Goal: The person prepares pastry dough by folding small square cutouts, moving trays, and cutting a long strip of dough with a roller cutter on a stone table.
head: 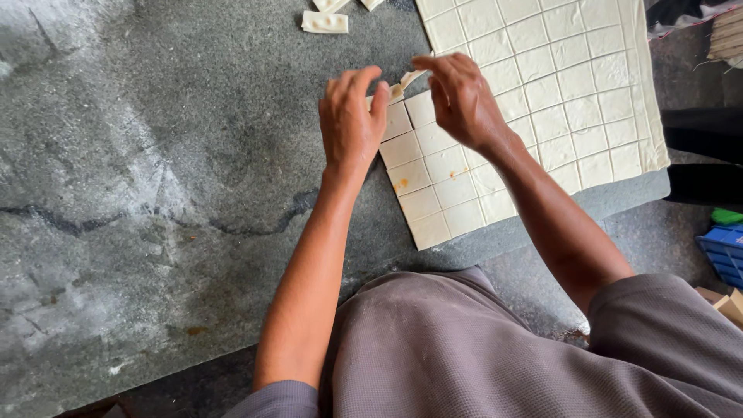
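A large pale dough sheet (573,93), cut into a grid of small squares, lies on a dark stone slab (170,155). My left hand (352,120) and my right hand (464,97) are raised over the sheet's left edge. Between their fingertips they pinch one small dough square (406,80), lifted and folded. One square near the lower left of the sheet carries an orange smear (401,184). The underside of the held piece is hidden by my fingers.
Finished folded dough pieces (325,22) lie at the top of the slab. Flour dusts the slab's left part. A blue crate (724,251) and a cardboard box (724,303) stand at the right, beyond the slab's edge. My knees fill the bottom.
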